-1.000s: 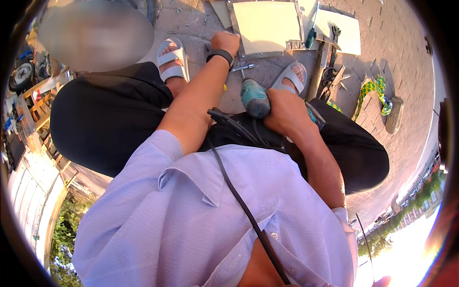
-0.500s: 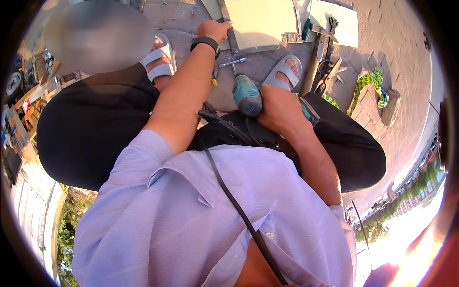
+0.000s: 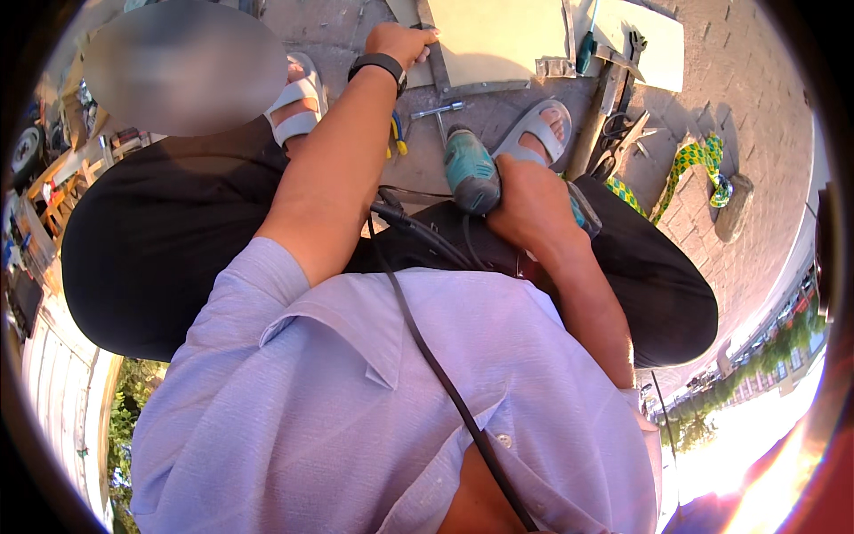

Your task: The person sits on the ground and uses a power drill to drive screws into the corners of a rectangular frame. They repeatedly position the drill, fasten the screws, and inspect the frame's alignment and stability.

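Observation:
My left hand (image 3: 400, 43), with a black watch band on its wrist, is stretched out to the left edge of a pale yellow panel (image 3: 498, 40) bordered by grey metal strips. Its fingers are curled over that edge; their undersides are hidden. My right hand (image 3: 534, 198) is wrapped round the handle of a teal and black cordless drill (image 3: 471, 171), held above my lap. The drill's nose points away from me, and its battery end shows beyond my hand. Between my feet lie a T-handle wrench (image 3: 439, 110) and yellow-and-blue pliers (image 3: 398, 135).
Right of the panel are a screwdriver (image 3: 585, 52), a hammer (image 3: 614, 62), an adjustable wrench (image 3: 635, 44) and dark-handled snips (image 3: 623, 147). Green-and-yellow patterned cloth (image 3: 685, 165) lies by a stone (image 3: 735, 207) on the paving. A black cable (image 3: 427, 347) crosses my shirt.
The view has shifted slightly, so the panel and tools sit a little further right. More of the pliers shows. Both hands keep their holds.

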Demonstrator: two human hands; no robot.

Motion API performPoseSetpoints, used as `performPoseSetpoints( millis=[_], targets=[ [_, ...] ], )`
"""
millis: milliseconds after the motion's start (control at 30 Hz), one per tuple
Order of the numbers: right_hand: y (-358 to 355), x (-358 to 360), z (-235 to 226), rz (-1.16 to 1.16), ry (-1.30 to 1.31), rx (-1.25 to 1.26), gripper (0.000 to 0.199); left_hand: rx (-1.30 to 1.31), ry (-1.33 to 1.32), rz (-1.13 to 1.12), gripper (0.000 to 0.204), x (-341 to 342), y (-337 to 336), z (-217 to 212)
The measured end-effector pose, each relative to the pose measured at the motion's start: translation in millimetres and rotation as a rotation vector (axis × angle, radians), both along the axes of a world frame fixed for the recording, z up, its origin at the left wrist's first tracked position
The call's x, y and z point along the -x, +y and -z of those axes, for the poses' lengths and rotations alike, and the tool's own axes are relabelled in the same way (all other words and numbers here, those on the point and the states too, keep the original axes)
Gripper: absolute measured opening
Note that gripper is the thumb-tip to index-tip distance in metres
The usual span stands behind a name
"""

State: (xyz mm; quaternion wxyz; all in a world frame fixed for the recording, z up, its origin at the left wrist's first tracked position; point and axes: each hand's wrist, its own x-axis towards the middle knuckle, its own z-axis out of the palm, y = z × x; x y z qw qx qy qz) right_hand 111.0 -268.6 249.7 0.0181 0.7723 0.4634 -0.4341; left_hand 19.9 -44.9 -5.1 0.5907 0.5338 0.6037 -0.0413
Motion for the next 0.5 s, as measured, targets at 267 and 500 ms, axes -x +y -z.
performPoseSetpoints(
  millis=[267, 500],
  targets=[
    [3, 1, -1, -0.037, -0.037, -0.005, 0.025, 0.068, -0.106, -0.041, 0.03, 4, -1, -18],
    [9, 11, -3, -0.037, -0.024, 0.068, 0.026, 0.001, -0.086, -0.068, 0.027, 3, -6, -17]
  ],
)
